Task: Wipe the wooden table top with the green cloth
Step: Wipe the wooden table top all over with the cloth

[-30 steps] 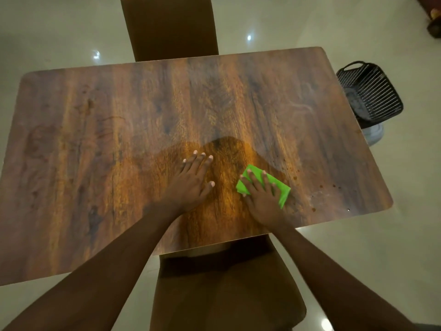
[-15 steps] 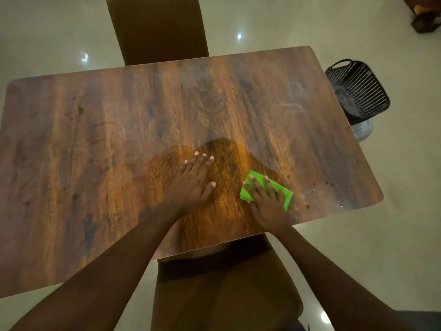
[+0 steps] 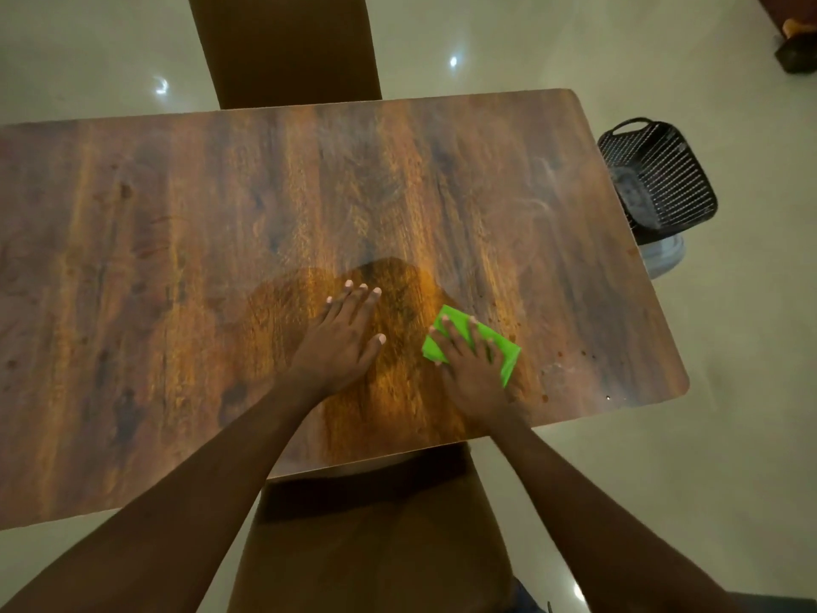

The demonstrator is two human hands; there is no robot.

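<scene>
The right grip lies flat on the green cloth, fingers straight and slightly spread, pressing it onto the counter without curling round it. The folded cloth sits near the counter's near edge, right of centre, with its far corner and right side showing beyond the fingers. The left grip rests just beside it to the left, palm down on bare wood, fingers straight and close together, thumb out towards the cloth, holding nothing. The two do not touch. A few small dark specks dot the wood to the right of the cloth. One chair stands at the far edge and another at the near edge, between the forearms. A black basket sits on the floor past the right end.
</scene>
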